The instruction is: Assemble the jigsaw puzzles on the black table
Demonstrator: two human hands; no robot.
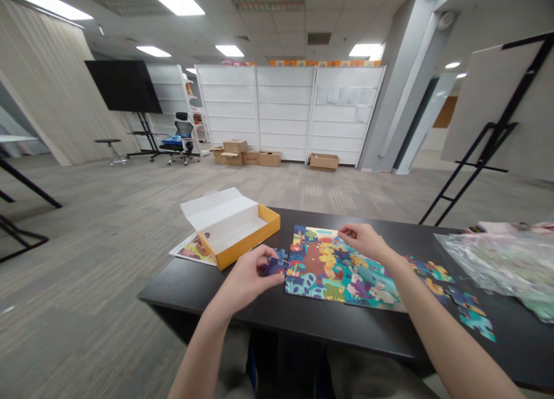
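Observation:
A colourful jigsaw puzzle [320, 266] with animals on it lies on the black table, most of its picture joined. At its left edge my left hand [251, 278] is closed, thumb and fingers around a dark blue puzzle piece [277, 263]. My right hand [361, 240] is over the puzzle's far edge, its fingertips pinched together; whatever may be between them is hidden. My right forearm covers part of the puzzle's right side. Loose puzzle pieces [470, 307] lie to the right of that forearm, some overlapping or joined.
An open yellow box [242, 243] with a white inside stands at the table's left, partly over a printed sheet [193, 252]. Clear plastic bags [506, 260] are heaped at the right. Beyond the table are cardboard boxes [236, 151], an office chair [182, 136] and a whiteboard stand [480, 151].

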